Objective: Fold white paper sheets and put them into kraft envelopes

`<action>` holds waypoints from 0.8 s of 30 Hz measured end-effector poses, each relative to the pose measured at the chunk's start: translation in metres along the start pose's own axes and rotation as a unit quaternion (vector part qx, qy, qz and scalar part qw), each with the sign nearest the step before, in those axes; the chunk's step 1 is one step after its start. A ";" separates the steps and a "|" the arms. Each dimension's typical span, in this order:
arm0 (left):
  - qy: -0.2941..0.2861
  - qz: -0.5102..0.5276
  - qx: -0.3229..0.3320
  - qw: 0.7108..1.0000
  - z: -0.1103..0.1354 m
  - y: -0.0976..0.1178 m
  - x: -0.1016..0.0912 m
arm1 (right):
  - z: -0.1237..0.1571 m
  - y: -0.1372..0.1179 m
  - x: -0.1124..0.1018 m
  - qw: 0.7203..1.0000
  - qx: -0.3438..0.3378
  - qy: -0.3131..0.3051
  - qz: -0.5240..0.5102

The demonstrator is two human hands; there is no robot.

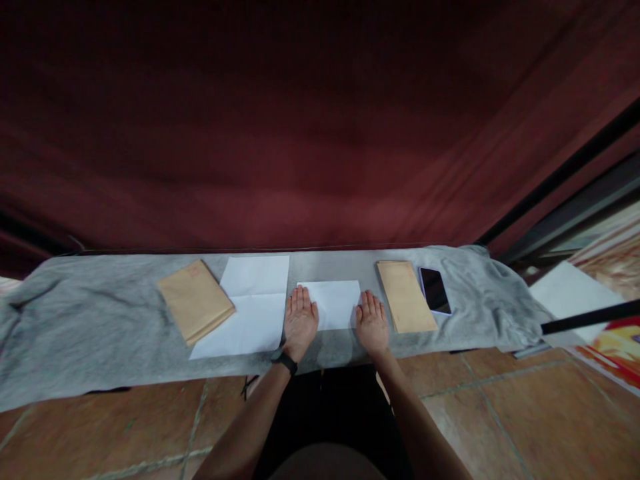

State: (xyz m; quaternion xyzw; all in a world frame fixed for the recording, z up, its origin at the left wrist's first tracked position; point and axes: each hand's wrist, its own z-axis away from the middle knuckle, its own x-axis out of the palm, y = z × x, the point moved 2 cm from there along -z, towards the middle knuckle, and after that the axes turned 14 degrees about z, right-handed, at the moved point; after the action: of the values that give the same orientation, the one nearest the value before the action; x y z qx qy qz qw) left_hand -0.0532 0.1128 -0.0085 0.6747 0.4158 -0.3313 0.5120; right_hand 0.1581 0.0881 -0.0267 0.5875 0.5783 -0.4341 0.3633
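Observation:
A folded white sheet of paper [336, 303] lies on the grey cloth in front of me. My left hand [301, 320] rests flat over its left edge, fingers stretched out. At the right edge, my right hand [372, 323] lies flat with its fingers straight. Left of my left hand, larger white sheets [255, 317] show a crease across them. Brown envelopes [196, 300] partly cover these sheets on the left. Another pile of brown envelopes [406, 297] sits just to the right of my right hand.
A phone [435, 291] with a dark screen lies beside the right envelopes. Grey cloth [115, 320] covers the long narrow surface. A dark red curtain [320, 167] hangs behind it. At the far right are a black bar [590, 317] and a white sheet-like thing [573, 293]. Tiles [500, 407] make up the floor.

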 end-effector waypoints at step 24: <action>-0.065 0.002 0.090 0.994 0.032 0.024 0.007 | 0.008 -0.051 -0.013 0.985 -0.160 -0.047 -0.032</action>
State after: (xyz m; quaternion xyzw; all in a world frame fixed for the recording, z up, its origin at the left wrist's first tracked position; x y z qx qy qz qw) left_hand -0.0295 0.0806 -0.0130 0.6961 0.3482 -0.4097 0.4757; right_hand 0.1068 0.0790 -0.0133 0.4820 0.6410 -0.3741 0.4657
